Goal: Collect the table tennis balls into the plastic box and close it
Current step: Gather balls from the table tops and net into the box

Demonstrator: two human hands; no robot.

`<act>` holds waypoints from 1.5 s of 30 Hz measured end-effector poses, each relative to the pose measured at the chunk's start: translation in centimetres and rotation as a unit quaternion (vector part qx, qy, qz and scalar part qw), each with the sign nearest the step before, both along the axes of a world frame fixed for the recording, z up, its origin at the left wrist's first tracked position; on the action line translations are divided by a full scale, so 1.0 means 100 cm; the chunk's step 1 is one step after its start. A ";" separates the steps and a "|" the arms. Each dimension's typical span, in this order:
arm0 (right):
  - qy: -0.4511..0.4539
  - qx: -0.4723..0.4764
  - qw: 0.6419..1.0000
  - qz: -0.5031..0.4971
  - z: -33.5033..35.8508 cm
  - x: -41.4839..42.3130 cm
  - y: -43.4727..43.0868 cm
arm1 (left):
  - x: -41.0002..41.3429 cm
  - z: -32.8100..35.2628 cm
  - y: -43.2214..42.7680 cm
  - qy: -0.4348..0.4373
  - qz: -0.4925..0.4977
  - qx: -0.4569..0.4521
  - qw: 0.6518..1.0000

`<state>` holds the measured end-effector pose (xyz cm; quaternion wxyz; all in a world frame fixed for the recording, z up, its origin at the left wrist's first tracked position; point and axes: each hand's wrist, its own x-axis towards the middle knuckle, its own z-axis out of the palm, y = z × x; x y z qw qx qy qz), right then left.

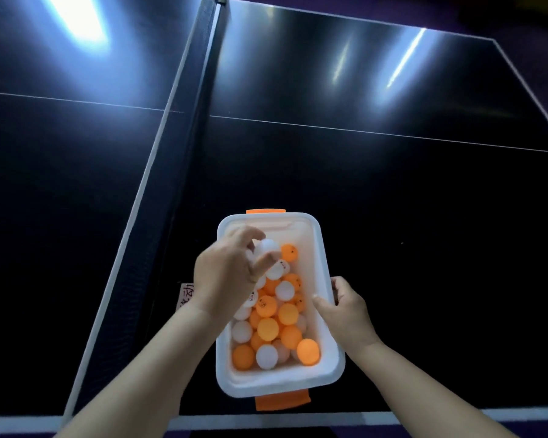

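A white plastic box (329, 365) with orange latches at its near and far ends stands open on the dark table, near the front edge. Several orange and white table tennis balls (272, 327) fill it. Over the far half of the box, my left hand (225, 276) pinches a white ball (268, 246) between thumb and fingertips. My right hand (345, 308) grips the box's right rim, thumb inside the wall and fingers outside. No lid is in view.
The table tennis net (184, 147) runs from the top centre down to the lower left, just left of the box. A small label (186, 295) with writing hangs by the net. The table's white front edge line (424, 417) lies close below the box.
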<state>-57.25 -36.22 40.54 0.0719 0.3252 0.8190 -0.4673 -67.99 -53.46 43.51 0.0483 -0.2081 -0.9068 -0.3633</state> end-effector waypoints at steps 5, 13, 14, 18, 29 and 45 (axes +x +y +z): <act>-0.022 -0.030 0.999 0.006 0.002 0.002 0.007 | 0.014 -0.004 0.010 -0.103 0.037 0.100 0.989; 0.013 -0.066 0.992 -0.110 0.010 0.069 0.047 | 0.061 -0.002 0.054 -0.209 -0.093 0.061 0.972; 0.018 -0.068 0.990 -0.125 0.013 0.082 0.055 | 0.072 0.000 0.064 -0.215 -0.107 0.073 0.968; 0.038 -0.078 0.978 -0.190 0.021 0.151 0.095 | 0.119 0.004 0.112 -0.157 -0.065 0.033 0.985; 0.061 -0.020 0.948 -0.312 0.037 0.420 0.236 | 0.347 0.018 0.289 -0.243 -0.153 -0.077 0.955; 0.056 0.011 0.949 -0.310 0.047 0.506 0.439 | 0.428 0.016 0.492 -0.247 -0.178 -0.018 0.953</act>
